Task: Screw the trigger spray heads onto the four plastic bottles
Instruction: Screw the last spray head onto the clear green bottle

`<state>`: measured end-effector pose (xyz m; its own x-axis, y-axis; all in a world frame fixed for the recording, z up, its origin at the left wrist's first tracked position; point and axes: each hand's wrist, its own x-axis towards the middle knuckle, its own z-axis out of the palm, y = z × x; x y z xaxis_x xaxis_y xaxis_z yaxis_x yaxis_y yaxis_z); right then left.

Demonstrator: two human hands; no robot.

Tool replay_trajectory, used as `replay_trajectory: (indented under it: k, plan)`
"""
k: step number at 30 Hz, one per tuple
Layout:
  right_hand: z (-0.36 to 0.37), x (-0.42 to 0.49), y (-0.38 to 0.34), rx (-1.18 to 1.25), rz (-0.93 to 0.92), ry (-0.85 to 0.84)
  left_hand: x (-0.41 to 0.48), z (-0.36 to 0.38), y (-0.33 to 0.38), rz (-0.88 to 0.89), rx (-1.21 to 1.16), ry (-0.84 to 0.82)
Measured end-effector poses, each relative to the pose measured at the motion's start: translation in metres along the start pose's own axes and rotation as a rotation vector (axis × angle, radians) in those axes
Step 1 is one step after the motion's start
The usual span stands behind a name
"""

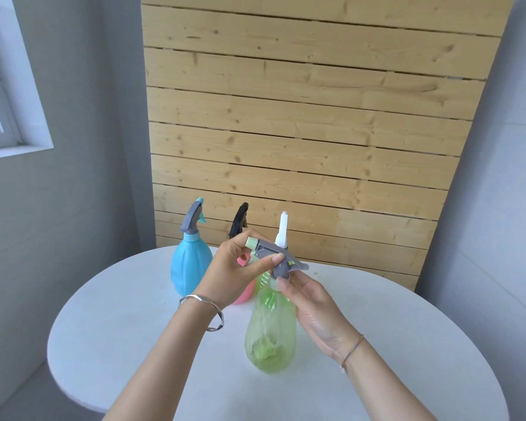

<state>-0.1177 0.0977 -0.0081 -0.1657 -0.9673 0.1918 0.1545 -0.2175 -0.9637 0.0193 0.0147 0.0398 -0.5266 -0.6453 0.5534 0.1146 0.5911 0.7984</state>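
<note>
As left hand (225, 268) grips spray head (281, 261), pink btl (245, 296) mostly hidden.

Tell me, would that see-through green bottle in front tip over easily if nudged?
Probably light: the green bottle looks see-through with no liquid line visible. Likely tippy: it is tall, with the grey spray head on top. Its ribbed walls may flex under a squeeze.

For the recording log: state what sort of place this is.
Probably an indoor room corner, perhaps a home or small studio: a round white table stands before a pine plank panel, with grey walls and a white-framed window at left.
</note>
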Motion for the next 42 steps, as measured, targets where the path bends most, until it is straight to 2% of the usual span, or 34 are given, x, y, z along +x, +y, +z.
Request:
replay_trajectory:
  k: [5, 9, 14, 18, 23, 27, 32, 36, 42]
  plan:
    - [0.0028, 0.0033, 0.0028, -0.001, -0.047, 0.090, 0.0003, 0.0014, 0.0003, 0.010, 0.011, -0.007]
    - [0.0029, -0.0017, -0.0022, -0.051, 0.002, -0.023, -0.0005, 0.0000, -0.0009, -0.005, 0.013, 0.000]
    - [0.0058, 0.0018, 0.0044, -0.069, -0.048, 0.128, -0.0013, 0.0007, 0.0003, -0.012, 0.020, -0.005]
    - [0.0006, -0.0013, -0.0032, -0.020, 0.014, -0.028, -0.0020, -0.0016, 0.0008, -0.010, 0.012, 0.001]
    - [0.0013, 0.0028, 0.0019, 0.000, -0.027, 0.068, -0.0017, 0.0001, 0.0024, 0.000, 0.015, -0.003]
    - [0.0003, -0.0004, -0.0007, -0.009, 0.029, -0.050, -0.0016, -0.0028, 0.0010, -0.007, 0.021, 0.013]
    - [0.0003, 0.0013, 0.0014, 0.082, 0.023, 0.010, -0.0023, -0.0024, 0.0045, -0.002, 0.028, 0.006]
    - [0.0018, -0.0007, -0.0021, 0.078, 0.036, -0.053, -0.0025, -0.0040, 0.0040, 0.004, 0.018, 0.011]
    - [0.0060, 0.0029, 0.0013, 0.007, -0.022, 0.054, -0.0023, -0.0026, 0.0018, 0.032, 0.003, -0.010]
